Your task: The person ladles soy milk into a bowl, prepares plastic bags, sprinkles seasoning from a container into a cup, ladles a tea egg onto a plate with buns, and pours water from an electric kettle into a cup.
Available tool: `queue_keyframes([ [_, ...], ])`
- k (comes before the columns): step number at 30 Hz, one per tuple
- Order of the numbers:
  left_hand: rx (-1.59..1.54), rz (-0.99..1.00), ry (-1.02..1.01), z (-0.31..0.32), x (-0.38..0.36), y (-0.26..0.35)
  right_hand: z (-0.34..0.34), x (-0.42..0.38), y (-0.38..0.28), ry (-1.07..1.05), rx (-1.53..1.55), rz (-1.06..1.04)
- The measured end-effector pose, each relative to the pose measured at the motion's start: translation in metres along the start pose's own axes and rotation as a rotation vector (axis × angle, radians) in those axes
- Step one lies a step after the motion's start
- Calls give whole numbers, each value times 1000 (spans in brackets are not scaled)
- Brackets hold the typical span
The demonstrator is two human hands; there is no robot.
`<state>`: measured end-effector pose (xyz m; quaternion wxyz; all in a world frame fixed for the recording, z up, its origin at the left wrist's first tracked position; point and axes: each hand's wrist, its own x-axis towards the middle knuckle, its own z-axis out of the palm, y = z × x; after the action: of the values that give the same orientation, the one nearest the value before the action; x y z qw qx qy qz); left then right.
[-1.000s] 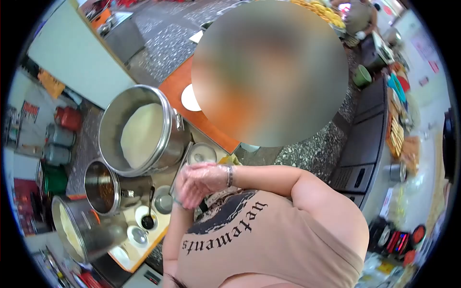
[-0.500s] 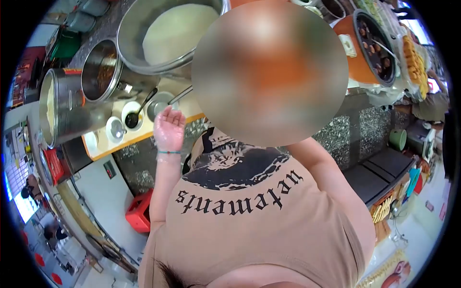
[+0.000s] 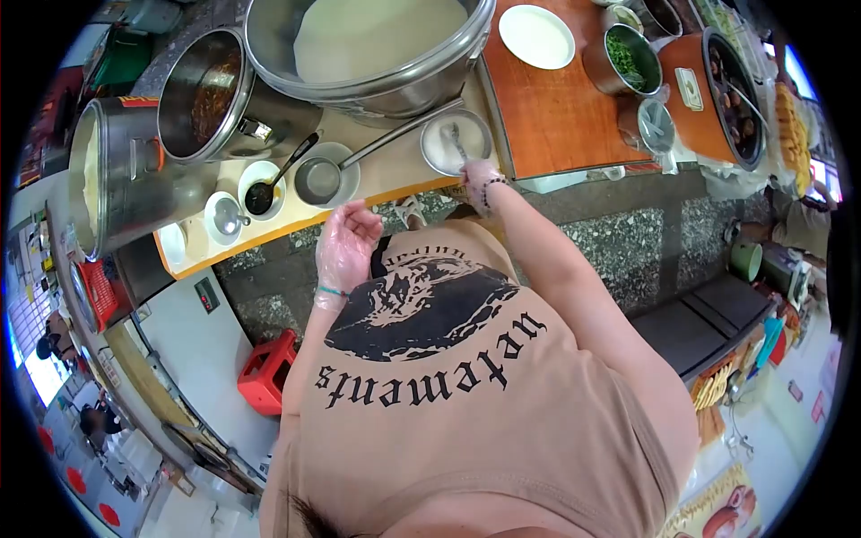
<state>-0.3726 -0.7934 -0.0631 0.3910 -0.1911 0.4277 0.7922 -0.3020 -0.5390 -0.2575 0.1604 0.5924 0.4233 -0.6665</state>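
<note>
Right hand gripping spoon in small steel bowl, handle toward wearer; left hand gloved, loosely curled, empty, farther back.

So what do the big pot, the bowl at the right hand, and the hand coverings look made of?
The big pot looks like stainless steel: brushed grey wall, bright glinting rim. The small bowl at the right hand looks like the same metal, shiny and grey, probably steel. The left hand wears a thin clear plastic glove, wrinkled and glossy; the right seems gloved too, though that is harder to tell.
</note>
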Motion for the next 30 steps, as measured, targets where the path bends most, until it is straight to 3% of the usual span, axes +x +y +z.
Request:
queue_keyframes([
  [2, -1, -21, -10, -18, 1, 3, -20, 2, -9, 47, -748, -337],
  [3, 0, -29, -44, -27, 9, 3, -26, 25, 5, 185, -1596, -807],
  [4, -45, -32, -67, -30, 11, 4, -26, 16, -1, 224, -1595, -742],
  [5, -55, -54, -71, -36, 15, 5, -28, 34, 9, 326, -1403, -710],
  [6, -14, -53, -66, -30, 15, 8, -31, 21, 7, 349, -1448, -745],
  [8, -7, -85, -44, -17, 16, 15, -27, -15, -2, 414, -1248, -692],
  [12, 55, -119, -64, -2, 24, 16, -27, -51, -14, 360, -1082, -622],
  [23, 50, -156, -143, 30, 37, 6, -56, -78, -28, 289, -1129, -548],
  [30, 60, -139, -126, 36, 38, -2, -68, -79, -34, 250, -1161, -619],
])
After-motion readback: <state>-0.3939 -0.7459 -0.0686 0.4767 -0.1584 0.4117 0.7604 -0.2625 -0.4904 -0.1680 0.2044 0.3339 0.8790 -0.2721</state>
